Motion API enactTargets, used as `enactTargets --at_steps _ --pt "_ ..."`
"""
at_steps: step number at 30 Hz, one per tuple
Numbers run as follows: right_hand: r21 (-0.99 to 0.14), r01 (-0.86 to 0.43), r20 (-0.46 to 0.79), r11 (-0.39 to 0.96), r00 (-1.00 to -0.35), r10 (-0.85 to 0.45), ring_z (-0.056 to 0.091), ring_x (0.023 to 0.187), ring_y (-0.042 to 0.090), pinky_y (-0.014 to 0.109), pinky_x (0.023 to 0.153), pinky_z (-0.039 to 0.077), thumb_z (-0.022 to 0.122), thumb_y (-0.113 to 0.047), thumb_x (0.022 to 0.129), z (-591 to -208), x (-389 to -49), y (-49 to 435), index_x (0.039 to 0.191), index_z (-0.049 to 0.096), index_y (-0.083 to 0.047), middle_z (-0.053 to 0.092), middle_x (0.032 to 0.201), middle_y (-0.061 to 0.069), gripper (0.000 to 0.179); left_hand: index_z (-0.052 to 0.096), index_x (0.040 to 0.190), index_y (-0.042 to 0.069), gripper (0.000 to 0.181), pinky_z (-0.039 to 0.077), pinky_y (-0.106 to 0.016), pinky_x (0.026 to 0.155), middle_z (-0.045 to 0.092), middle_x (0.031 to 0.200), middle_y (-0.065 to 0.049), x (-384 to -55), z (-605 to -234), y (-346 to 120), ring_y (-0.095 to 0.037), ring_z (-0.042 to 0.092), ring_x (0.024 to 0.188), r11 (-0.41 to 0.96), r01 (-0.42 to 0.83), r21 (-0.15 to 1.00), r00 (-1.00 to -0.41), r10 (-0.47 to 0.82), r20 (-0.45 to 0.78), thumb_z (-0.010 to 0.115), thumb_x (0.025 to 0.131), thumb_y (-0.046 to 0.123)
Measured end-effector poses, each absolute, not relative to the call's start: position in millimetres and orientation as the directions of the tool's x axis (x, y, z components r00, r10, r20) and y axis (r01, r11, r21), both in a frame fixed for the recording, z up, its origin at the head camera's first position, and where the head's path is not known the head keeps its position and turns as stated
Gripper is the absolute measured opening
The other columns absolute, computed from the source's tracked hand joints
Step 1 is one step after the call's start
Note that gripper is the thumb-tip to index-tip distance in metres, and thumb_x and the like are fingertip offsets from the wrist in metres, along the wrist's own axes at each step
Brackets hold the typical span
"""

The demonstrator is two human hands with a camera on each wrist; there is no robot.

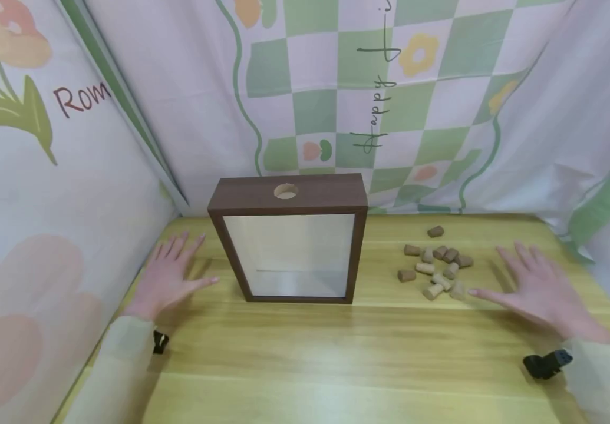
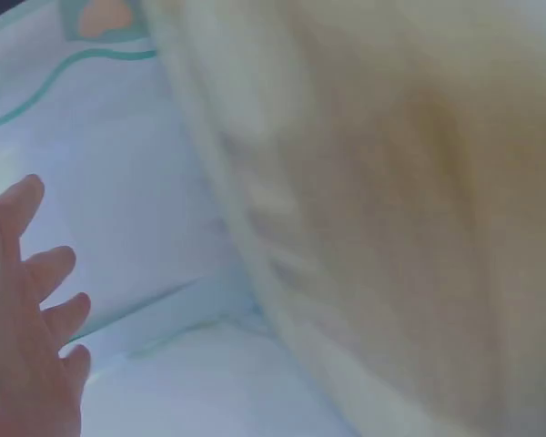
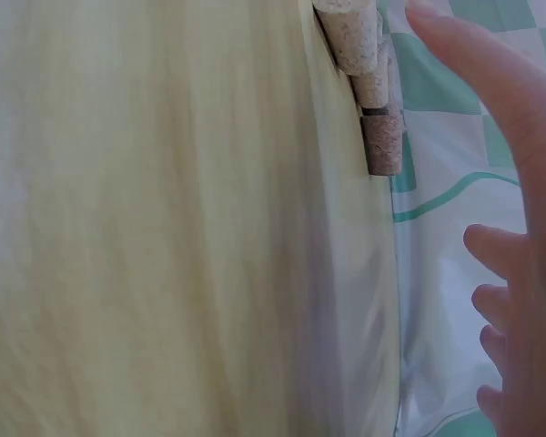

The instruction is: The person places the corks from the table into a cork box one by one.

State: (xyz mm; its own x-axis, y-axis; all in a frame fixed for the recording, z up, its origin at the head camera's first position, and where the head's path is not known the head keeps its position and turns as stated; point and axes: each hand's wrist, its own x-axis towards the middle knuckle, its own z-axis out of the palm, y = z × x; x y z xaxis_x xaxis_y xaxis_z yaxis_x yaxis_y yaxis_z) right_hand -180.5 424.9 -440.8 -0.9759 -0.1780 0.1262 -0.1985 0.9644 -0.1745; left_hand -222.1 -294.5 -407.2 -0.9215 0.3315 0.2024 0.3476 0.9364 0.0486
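Note:
A dark brown box frame (image 1: 360, 253) with a clear front and a round hole in its top stands upright mid-table. To its right lies a loose group of several corks (image 1: 425, 268), some light and some darker brown. My left hand (image 1: 164, 277), fingers spread, is left of the frame and holds nothing. Right of the corks, my right hand (image 1: 543, 288) is spread as well, its thumb pointing toward the nearest ones without gripping any. The right wrist view shows a few corks (image 3: 350, 36) close to that thumb. In the left wrist view only the left hand (image 2: 27, 309) and bare surfaces appear.
The wooden table (image 1: 283, 359) has a light yellow grain. A checked curtain (image 1: 315, 65) hangs behind it, and a printed white cloth (image 1: 71, 194) closes off the left side. Each wrist wears a black strap, such as the right strap (image 1: 547, 364).

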Motion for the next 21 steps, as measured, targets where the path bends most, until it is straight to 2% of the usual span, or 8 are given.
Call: enactTargets --at_steps 5,8,12,14,17,21 --pt "-0.218 -0.184 0.132 0.958 -0.979 -0.158 0.001 0.143 0.061 0.066 0.113 -0.012 0.069 -0.062 0.089 -435 -181 428 0.162 0.006 0.0 -0.002 0.161 0.035 0.114 0.017 0.165 0.014 0.108 0.012 -0.063 0.12 0.011 0.167 -0.021 -222 -376 -285 -0.046 0.012 0.15 0.901 0.412 0.134 -0.874 0.35 0.337 0.062 0.086 0.074" --pt "-0.265 -0.169 0.127 0.949 -0.982 -0.14 0.006 0.142 0.063 0.078 0.108 0.0 0.072 -0.06 0.088 -429 -183 429 0.161 0.007 0.002 0.002 0.16 0.038 0.116 0.016 0.165 0.018 0.107 0.012 -0.066 0.119 0.008 0.169 -0.015 -218 -354 -280 -0.044 0.01 0.151 0.859 0.452 0.24 -0.846 0.327 0.422 0.067 0.086 0.069" --pt "-0.362 -0.158 0.129 0.919 -0.984 -0.119 0.012 0.14 0.065 0.081 0.106 0.008 0.077 -0.054 0.087 -421 -186 431 0.16 0.009 0.005 0.008 0.158 0.041 0.116 0.02 0.165 0.025 0.108 0.011 -0.068 0.118 0.012 0.169 -0.004 -210 -327 -273 -0.037 0.013 0.152 0.754 0.516 0.406 -0.803 0.262 0.535 0.076 0.081 0.065" --pt "-0.415 -0.159 0.138 0.896 -0.984 -0.111 0.017 0.137 0.066 0.08 0.107 0.01 0.078 -0.049 0.089 -417 -187 432 0.159 0.012 0.006 0.014 0.156 0.042 0.111 0.025 0.164 0.023 0.11 0.012 -0.064 0.119 0.018 0.168 -0.002 -209 -316 -267 -0.033 0.017 0.152 0.682 0.581 0.445 -0.751 0.238 0.615 0.076 0.078 0.07" --pt "-0.476 -0.163 0.167 0.864 -0.982 -0.093 0.028 0.129 0.068 0.081 0.104 0.019 0.078 -0.04 0.091 -412 -189 432 0.157 0.022 0.008 0.027 0.149 0.045 0.099 0.036 0.159 0.014 0.113 0.017 -0.053 0.122 0.031 0.164 -0.003 -207 -297 -252 -0.03 0.026 0.15 0.59 0.693 0.415 -0.633 0.222 0.742 0.071 0.074 0.079" --pt "-0.535 -0.146 0.151 0.832 -0.986 -0.077 0.038 0.123 0.066 0.08 0.095 0.031 0.075 -0.036 0.095 -406 -192 430 0.152 0.037 0.008 0.04 0.142 0.044 0.082 0.049 0.146 -0.005 0.111 0.026 -0.047 0.12 0.047 0.152 -0.019 -194 -268 -220 -0.035 0.04 0.142 0.499 0.804 0.324 -0.482 0.229 0.846 0.071 0.075 0.077"
